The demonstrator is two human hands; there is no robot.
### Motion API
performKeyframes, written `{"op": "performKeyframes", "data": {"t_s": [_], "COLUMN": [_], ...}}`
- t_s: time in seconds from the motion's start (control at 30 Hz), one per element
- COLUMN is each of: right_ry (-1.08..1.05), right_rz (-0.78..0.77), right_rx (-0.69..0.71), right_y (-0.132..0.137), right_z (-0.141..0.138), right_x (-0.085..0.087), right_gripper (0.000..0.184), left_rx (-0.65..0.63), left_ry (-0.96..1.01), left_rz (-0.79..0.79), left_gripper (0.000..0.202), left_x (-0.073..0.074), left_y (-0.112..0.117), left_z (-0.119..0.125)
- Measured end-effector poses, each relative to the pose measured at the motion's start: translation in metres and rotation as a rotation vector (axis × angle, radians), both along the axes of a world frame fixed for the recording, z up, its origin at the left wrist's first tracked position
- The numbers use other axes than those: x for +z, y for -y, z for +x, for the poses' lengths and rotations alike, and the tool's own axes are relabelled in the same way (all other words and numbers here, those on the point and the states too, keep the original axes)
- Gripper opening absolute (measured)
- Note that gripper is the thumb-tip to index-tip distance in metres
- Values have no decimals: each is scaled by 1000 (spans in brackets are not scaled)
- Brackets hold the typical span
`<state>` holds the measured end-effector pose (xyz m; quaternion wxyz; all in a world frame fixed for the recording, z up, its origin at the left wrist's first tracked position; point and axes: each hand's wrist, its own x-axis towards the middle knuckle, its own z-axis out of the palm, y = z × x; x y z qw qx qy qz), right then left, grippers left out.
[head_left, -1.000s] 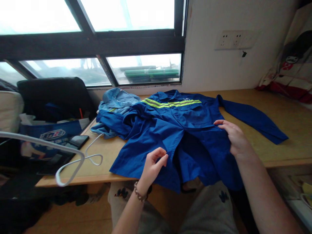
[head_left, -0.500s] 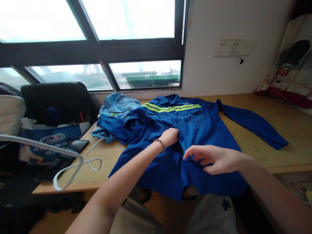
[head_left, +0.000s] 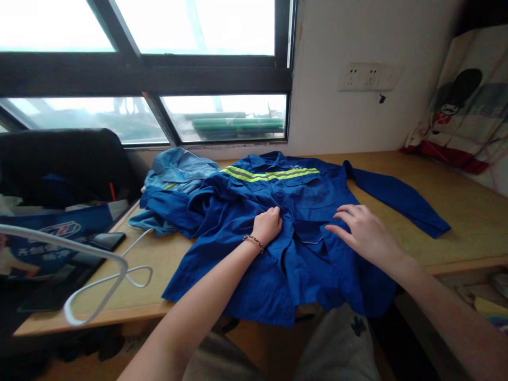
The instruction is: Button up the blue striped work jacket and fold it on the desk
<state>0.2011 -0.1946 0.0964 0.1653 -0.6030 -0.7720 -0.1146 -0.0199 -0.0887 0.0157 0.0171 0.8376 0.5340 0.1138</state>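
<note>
A blue work jacket (head_left: 250,286) with a yellow and grey reflective stripe across the chest lies front up, its hem hanging over the table edge. My left hand (head_left: 268,225), with a beaded bracelet on the wrist, is closed on the jacket's front near the button line. Over the jacket's right side is my right hand (head_left: 363,233), thumb and fingers apart; beside it the cloth is folded and a pale seam shows. One sleeve stretches out to the right, while the other is bunched at the left.
A light blue garment (head_left: 178,166) is heaped at the back left of the wooden table (head_left: 468,222). A white cable (head_left: 99,248) loops in front of a dark phone (head_left: 107,242). A black chair (head_left: 59,159) stands at the left, below the window. Wall sockets (head_left: 369,76) are at the right.
My right hand has moved up and right, away from the lower front, with its fingers spreading. The front cloth there has shifted into a fold. My left hand keeps its grip.
</note>
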Motion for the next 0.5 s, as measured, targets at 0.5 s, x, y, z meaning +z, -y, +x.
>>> {"op": "performKeyframes", "data": {"t_s": [0.5], "right_ry": [-977], "right_rz": [-124], "right_rx": [-149], "right_y": [50], "right_z": [28], "right_x": [-20], "right_gripper": [12], "left_rx": [-463], "left_ry": [60], "left_rz": [44], "left_gripper": [37], "left_x": [-1], "left_y": [-12], "left_z": [-3]}}
